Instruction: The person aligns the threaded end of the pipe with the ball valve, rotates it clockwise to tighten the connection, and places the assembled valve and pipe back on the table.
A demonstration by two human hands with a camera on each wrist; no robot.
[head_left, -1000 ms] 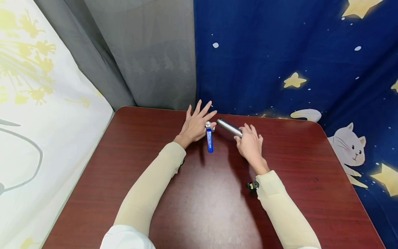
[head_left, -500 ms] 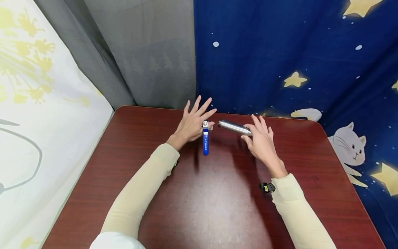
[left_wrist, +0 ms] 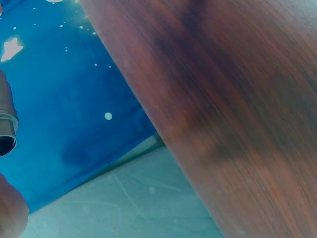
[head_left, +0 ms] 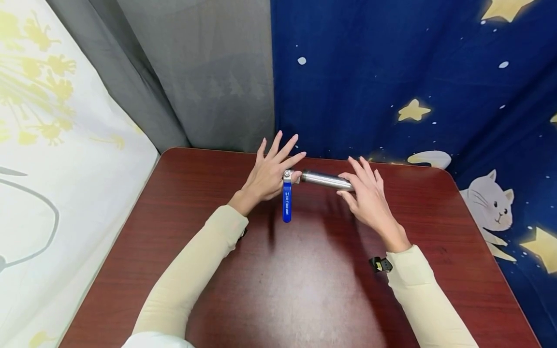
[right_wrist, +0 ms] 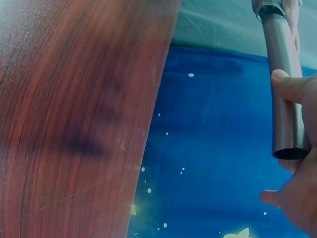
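My left hand (head_left: 266, 176) holds a metal ball valve (head_left: 287, 175) by its body, thumb against it and the other fingers spread. The valve's long blue lever (head_left: 286, 202) points back toward me. My right hand (head_left: 370, 198) pinches a shiny steel pipe (head_left: 326, 180) near its right end, thumb below and fingers above. The pipe's threaded left end is right at the valve's opening. In the right wrist view, the pipe (right_wrist: 285, 59) runs up to the valve (right_wrist: 268, 7), its near end open and hollow. My left thumb (left_wrist: 11, 210) shows in the left wrist view.
Both hands are raised above the far part of a reddish-brown wooden table (head_left: 296, 290). Behind its far edge hang a grey curtain (head_left: 209, 77) and a blue curtain with stars (head_left: 348, 82). A white patterned cloth (head_left: 87, 169) hangs at the left.
The pipe has swung closer to level, and its left end has come up to the valve. My right hand has shifted right; my left hand has moved slightly left with the valve.
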